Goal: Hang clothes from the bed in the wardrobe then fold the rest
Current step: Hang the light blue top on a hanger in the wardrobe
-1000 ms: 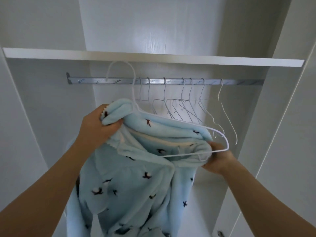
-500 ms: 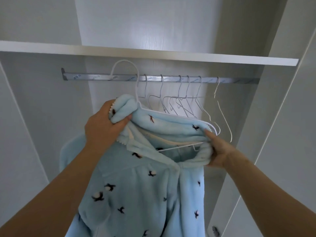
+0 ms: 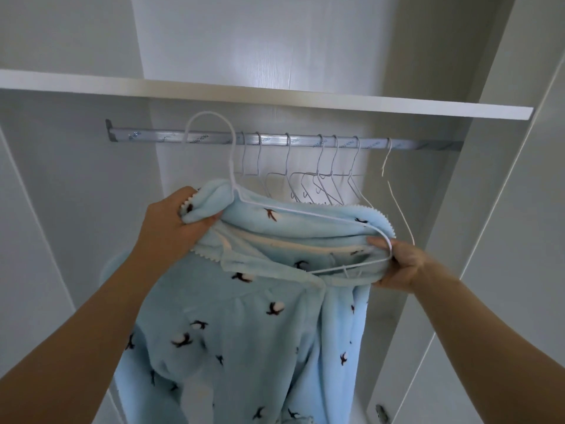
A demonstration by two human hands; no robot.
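A light blue fleece garment (image 3: 244,316) with small dark bird prints hangs from a white wire hanger (image 3: 305,213) threaded through its collar. My left hand (image 3: 174,223) grips the bunched left side of the collar. My right hand (image 3: 400,263) pinches the right end of the hanger together with the collar fabric. The hanger's hook overlaps the left part of the silver wardrobe rail (image 3: 159,138); whether it rests on the rail I cannot tell.
Several empty white wire hangers (image 3: 321,175) hang on the rail to the right of the hook. A white shelf (image 3: 275,94) runs just above the rail. White wardrobe walls close in on both sides, and a door hinge (image 3: 380,413) shows at lower right.
Both hands and the garment have stayed at about the same height below the rail. The hook has shifted slightly along the rail's left part.
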